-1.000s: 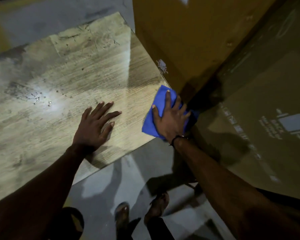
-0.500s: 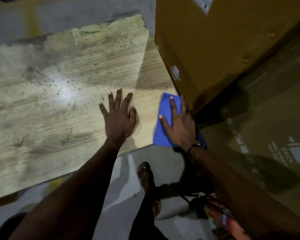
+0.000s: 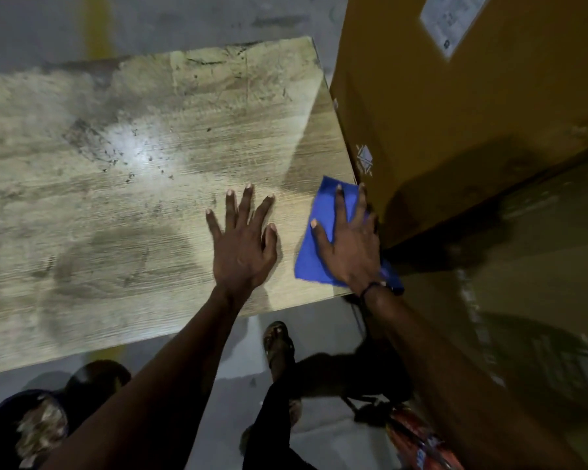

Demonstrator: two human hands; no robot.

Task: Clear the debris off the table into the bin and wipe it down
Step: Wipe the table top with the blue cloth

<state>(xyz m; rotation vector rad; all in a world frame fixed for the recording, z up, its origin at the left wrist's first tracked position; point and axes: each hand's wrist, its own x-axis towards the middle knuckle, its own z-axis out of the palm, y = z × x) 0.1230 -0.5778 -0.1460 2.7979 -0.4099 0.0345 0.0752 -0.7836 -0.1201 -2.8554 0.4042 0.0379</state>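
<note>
Table [image 3: 123, 212] near-right corner: blue cloth [image 3: 323, 239] pinned flat under right hand [image 3: 350, 245], fingers spread. Left hand [image 3: 243, 245] spread flat just left of cloth, apart.

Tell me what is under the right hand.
The right hand presses flat on a blue cloth lying at the table corner. The tabletop beneath the cloth is covered.

cloth [image 3: 323, 232]: on counter [image 3: 116, 215], near right corner, under right hand [image 3: 352, 247]
left hand [image 3: 243, 244]: flat on counter, left of cloth
box [image 3: 455, 113]: right of counter
bin [image 3: 31, 432]: on floor, before counter, left
</note>
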